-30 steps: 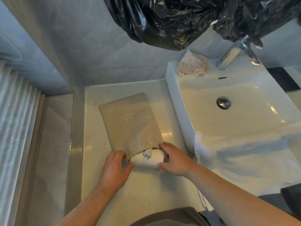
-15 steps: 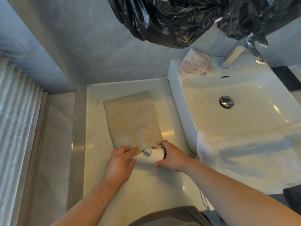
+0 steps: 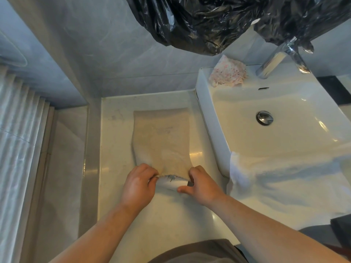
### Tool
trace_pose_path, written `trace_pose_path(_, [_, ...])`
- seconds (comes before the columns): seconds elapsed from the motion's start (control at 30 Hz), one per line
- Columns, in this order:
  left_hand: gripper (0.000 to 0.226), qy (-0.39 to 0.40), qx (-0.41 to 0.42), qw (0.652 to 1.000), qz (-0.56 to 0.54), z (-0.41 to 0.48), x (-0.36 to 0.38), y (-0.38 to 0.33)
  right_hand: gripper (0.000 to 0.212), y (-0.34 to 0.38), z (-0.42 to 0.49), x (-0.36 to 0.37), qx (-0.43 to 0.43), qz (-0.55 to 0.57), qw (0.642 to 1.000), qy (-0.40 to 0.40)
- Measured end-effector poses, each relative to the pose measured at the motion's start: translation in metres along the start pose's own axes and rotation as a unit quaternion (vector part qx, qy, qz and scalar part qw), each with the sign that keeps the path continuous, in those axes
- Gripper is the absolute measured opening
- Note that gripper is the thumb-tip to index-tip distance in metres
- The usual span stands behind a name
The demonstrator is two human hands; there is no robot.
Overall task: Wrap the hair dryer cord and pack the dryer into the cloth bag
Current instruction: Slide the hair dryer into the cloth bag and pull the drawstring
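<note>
Head camera is looking down at a pale counter (image 3: 161, 221) beside a white sink (image 3: 209, 133). The cloth bag (image 3: 163, 137), beige and flat in its far part, is lying on this counter just left of the sink, with its mouth turned toward the person. The hair dryer (image 3: 171, 184) is sitting mostly inside the bag; only a white rounded end is showing at the mouth, and a small grey part is lying on it, too blurred to name. The cord is not showing.

The left hand (image 3: 138, 185) is holding the left side of the bag's mouth, with its fingers curled and pinching the cloth edge. The right hand (image 3: 204, 186) is holding the right side of the mouth, its fingers bent over the cloth, while its thumb is stretching out to the left and touching the white end of the dryer. Both forearms are reaching in from the bottom edge.

On the right, a white towel (image 3: 284, 179) is hanging over the near rim of the sink. A chrome faucet (image 3: 273, 61) is standing at the back of the sink, and a crumpled pink and white cloth (image 3: 228, 74) is lying on the back left corner. A black plastic bag (image 3: 209, 21) is hanging above, along the top edge.
</note>
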State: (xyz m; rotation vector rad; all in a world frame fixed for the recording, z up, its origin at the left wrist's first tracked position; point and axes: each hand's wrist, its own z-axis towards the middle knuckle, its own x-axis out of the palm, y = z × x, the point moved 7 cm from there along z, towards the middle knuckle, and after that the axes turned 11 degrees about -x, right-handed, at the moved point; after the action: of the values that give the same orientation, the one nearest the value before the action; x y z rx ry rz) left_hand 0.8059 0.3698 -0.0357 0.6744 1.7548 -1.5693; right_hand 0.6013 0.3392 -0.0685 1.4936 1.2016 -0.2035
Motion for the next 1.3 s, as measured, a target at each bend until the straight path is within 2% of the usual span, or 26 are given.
trace_pose_path(0.13, [0.021, 0.0, 0.036, 0.999, -0.001, -0.012, -0.003, 0.001, 0.037, -0.001, -0.006, 0.006, -0.016, -0.004, 1.0, 0.015])
trace_pose_path(0.2, [0.018, 0.003, 0.031, 0.999, 0.005, -0.016, -0.001, 0.002, 0.036, -0.001, -0.005, 0.007, -0.017, -0.01, 1.0, 0.016])
trace_pose_path(0.23, [0.014, 0.006, 0.007, 1.0, 0.009, -0.017, 0.0, 0.005, 0.035, -0.001, -0.006, 0.007, -0.016, -0.016, 1.0, 0.019])
trace_pose_path(0.27, [0.02, 0.016, -0.041, 0.999, 0.01, -0.016, 0.002, 0.01, 0.035, 0.0, -0.006, 0.007, -0.017, -0.024, 0.999, 0.023])
trace_pose_path(0.37, [0.068, 0.071, -0.224, 0.972, -0.014, -0.011, 0.015, 0.042, 0.035, 0.0, -0.006, 0.007, -0.019, -0.052, 0.998, 0.037])
trace_pose_path(0.43, [0.077, 0.127, -0.258, 0.957, -0.048, -0.008, 0.024, 0.047, 0.04, 0.0, -0.005, 0.006, -0.016, -0.064, 0.997, 0.045])
trace_pose_path(0.53, [0.056, 0.167, -0.253, 0.95, -0.079, -0.005, 0.031, 0.042, 0.045, 0.001, -0.005, 0.004, -0.003, -0.09, 0.995, 0.052])
trace_pose_path(0.7, [0.013, 0.105, -0.232, 0.966, -0.044, -0.002, 0.02, 0.043, 0.034, 0.002, -0.002, 0.003, -0.006, -0.086, 0.995, 0.048])
trace_pose_path(0.77, [0.02, 0.09, -0.226, 0.97, -0.012, 0.001, 0.016, 0.047, 0.034, 0.002, -0.001, 0.004, -0.011, -0.09, 0.995, 0.047])
trace_pose_path(0.83, [0.015, 0.111, -0.224, 0.968, -0.001, 0.004, 0.017, 0.045, 0.034, 0.002, 0.0, 0.002, -0.005, -0.069, 0.997, 0.029])
trace_pose_path(0.87, [0.01, 0.122, -0.233, 0.965, -0.013, 0.005, 0.019, 0.042, 0.034, 0.001, 0.001, 0.001, -0.001, -0.058, 0.998, 0.02])
trace_pose_path(1.0, [0.015, 0.119, -0.314, 0.931, -0.145, 0.016, 0.023, 0.039, 0.032, 0.003, 0.004, -0.002, 0.004, -0.047, 0.999, 0.024])
trace_pose_path(1.1, [0.025, 0.127, -0.307, 0.917, -0.22, 0.023, 0.021, 0.029, 0.035, 0.002, 0.003, -0.005, 0.022, -0.051, 0.998, 0.011])
trace_pose_path(1.2, [0.024, 0.138, -0.28, 0.925, -0.218, 0.028, 0.02, 0.025, 0.038, 0.003, 0.002, -0.011, 0.039, -0.076, 0.996, -0.006])
trace_pose_path(1.3, [0.021, 0.137, -0.303, 0.92, -0.208, 0.03, 0.023, 0.031, 0.037, -0.003, 0.001, -0.012, 0.072, -0.064, 0.995, -0.029])
